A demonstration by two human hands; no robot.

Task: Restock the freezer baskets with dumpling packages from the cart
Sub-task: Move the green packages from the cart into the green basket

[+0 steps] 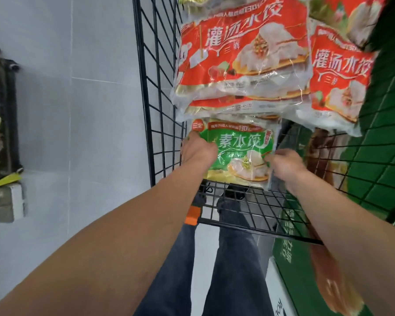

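Both hands clamp the green pack (pixel 240 153) in the cart (pixel 160 92): left hand (pixel 197 149) at its nine o'clock edge, right hand (pixel 285 166) at four o'clock.

Glossy plastic packages (pixel 242 55), seemingly metal-wire cart (pixel 160 87)

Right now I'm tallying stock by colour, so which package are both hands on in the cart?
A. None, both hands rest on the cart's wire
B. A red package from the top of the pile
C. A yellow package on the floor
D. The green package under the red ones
D: the left hand and right hand each grip a side of the green package, which sits below the red packages.
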